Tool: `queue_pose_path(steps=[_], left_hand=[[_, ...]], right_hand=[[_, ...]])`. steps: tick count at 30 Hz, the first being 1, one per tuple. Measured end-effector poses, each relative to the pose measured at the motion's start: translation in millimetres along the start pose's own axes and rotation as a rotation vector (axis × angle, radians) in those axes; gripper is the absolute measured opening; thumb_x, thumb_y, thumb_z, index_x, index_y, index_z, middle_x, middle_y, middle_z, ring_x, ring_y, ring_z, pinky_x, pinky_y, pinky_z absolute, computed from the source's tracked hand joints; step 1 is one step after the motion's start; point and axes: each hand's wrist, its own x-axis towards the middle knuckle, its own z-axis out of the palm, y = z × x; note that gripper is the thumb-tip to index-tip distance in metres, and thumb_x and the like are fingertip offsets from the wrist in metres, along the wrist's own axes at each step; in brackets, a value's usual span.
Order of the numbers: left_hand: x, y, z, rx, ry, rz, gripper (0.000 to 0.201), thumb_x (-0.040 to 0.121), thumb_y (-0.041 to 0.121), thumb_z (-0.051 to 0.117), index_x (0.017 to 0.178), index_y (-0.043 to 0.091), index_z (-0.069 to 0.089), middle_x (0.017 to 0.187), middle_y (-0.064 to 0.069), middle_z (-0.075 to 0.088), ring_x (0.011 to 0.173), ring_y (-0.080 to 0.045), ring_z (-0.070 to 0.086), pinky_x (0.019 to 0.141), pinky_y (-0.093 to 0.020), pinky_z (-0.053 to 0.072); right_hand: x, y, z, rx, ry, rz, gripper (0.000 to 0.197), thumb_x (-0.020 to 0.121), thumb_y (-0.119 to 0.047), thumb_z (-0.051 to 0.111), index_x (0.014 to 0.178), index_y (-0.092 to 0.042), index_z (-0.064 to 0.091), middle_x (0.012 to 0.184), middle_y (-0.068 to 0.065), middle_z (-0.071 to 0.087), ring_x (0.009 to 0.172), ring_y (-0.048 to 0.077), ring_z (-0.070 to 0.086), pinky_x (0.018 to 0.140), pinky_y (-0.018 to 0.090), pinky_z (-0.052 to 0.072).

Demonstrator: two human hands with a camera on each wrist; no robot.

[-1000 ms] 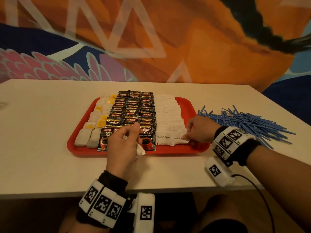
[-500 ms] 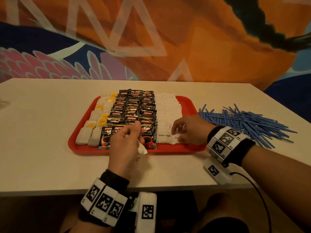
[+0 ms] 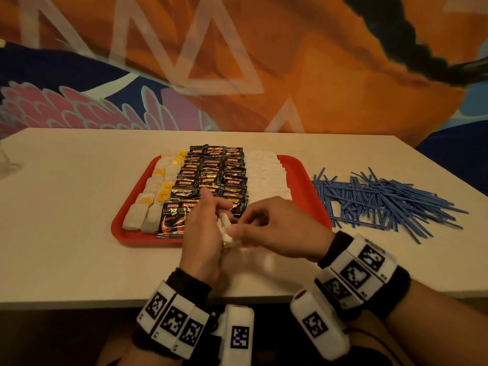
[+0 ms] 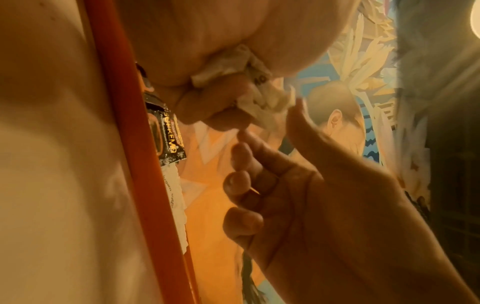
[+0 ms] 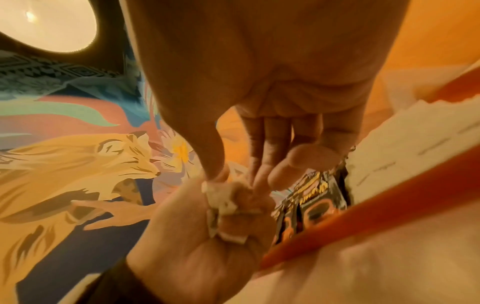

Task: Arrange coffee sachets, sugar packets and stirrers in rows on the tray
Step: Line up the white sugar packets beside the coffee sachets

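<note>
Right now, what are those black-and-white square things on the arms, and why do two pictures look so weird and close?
Those squares are marker bands on a person's wrists, and each wrist carries a small camera. The big picture comes from a camera on the person's head; the two close ones look along each hand.

On the table sits a red tray with rows of black coffee sachets and white sugar packets. Blue stirrers lie in a heap beside it.

The left hand holds a bunch of white packets, and the right hand pinches one of them.

Bare strip along tray's [image 3: 303, 180] right edge
</note>
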Motion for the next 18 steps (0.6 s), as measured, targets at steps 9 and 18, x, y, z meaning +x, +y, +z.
queue_pose_path(steps=[9,18], left_hand=[[-3.7,-2.0,-7.8,0.120,-0.156,0.073,0.048,0.083,0.053,0.054,0.098,0.007,0.059,0.071,-0.007,0.057,0.048,-0.009,0.052,0.038,-0.023,0.041],[-4.6,-7.5,-15.3,-0.104,-0.352,-0.090,0.031,0.078,0.022,0.069,0.102,0.003,0.061,0.066,-0.009,0.058,0.045,-0.009,0.045,0.035,-0.017,0.031]], right_hand=[[-1.7,3.0,9.4,0.385,-0.013,0.055,0.006,0.089,-0.014,0.071,0.084,-0.010,0.071,0.074,0.010,0.066,0.066,0.021,0.056,0.051,0.026,0.041],[0.8,12.1,11.3,0.549,0.178,0.102,0.009,0.095,-0.011,0.062,0.087,-0.012,0.066,0.083,0.012,0.065,0.074,0.027,0.059,0.054,0.027,0.048]])
